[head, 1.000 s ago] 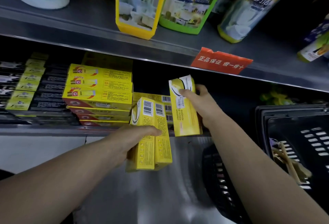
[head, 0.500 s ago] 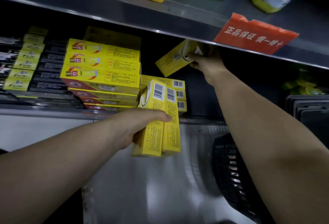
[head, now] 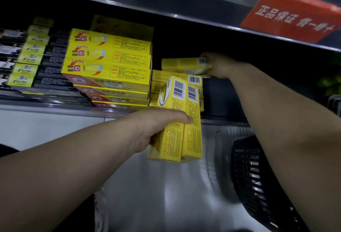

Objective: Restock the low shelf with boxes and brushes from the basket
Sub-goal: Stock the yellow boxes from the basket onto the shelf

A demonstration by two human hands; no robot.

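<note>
My left hand (head: 156, 126) grips two upright yellow boxes (head: 177, 121) side by side, barcodes up, just in front of the low shelf's edge (head: 55, 105). My right hand (head: 219, 64) reaches into the shelf and holds one yellow box (head: 184, 64) lying flat on top of a short stack of the same boxes (head: 171, 76). Part of that stack is hidden behind the boxes in my left hand. The black basket (head: 258, 185) sits at the lower right, its contents out of sight.
A taller stack of longer yellow boxes (head: 108, 69) stands left of the short stack. Black and green packs (head: 31, 60) fill the shelf's far left. A red label (head: 289, 16) hangs from the upper shelf's edge. Dark space lies right of my right hand.
My right hand has carried its box from tilted high under the upper shelf down to flat on the short stack. My left hand kept its two boxes in place. The view has dipped closer.
</note>
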